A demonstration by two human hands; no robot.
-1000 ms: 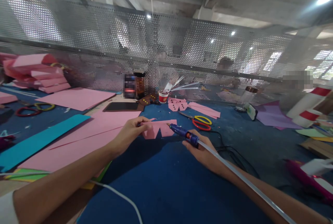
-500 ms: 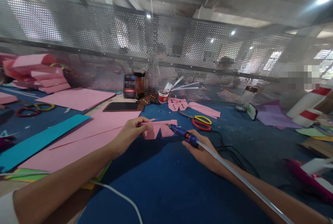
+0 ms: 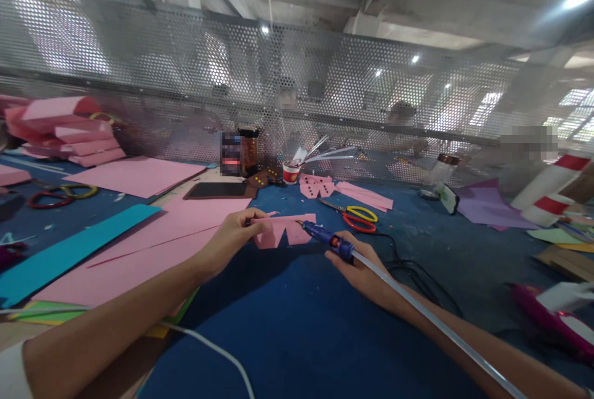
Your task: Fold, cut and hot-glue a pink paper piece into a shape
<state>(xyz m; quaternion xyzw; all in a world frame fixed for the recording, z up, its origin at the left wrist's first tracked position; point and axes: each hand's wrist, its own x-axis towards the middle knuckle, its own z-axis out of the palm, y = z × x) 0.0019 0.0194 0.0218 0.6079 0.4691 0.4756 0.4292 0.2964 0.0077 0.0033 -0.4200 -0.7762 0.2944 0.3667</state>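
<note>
My left hand (image 3: 239,233) pinches the left end of a small pink paper piece (image 3: 297,235) with a notch cut in its lower edge. In my right hand (image 3: 357,266) is a blue glue gun (image 3: 327,239), a long clear glue stick (image 3: 417,309) running out of its back. The gun's nozzle meets the pink paper near its upper right part; whether glue is coming out is too small to tell. Just beyond lie scissors (image 3: 359,216) with yellow and red handles, and a notched pink piece with dark dots (image 3: 317,186).
Pink sheets (image 3: 153,244) and a teal strip (image 3: 83,247) cover the left side. A paper cup (image 3: 291,172) with glue sticks stands at the back. Black cable (image 3: 408,269) runs behind my right hand. A magenta glue gun (image 3: 550,318) lies far right. A perforated metal screen (image 3: 325,77) borders the table.
</note>
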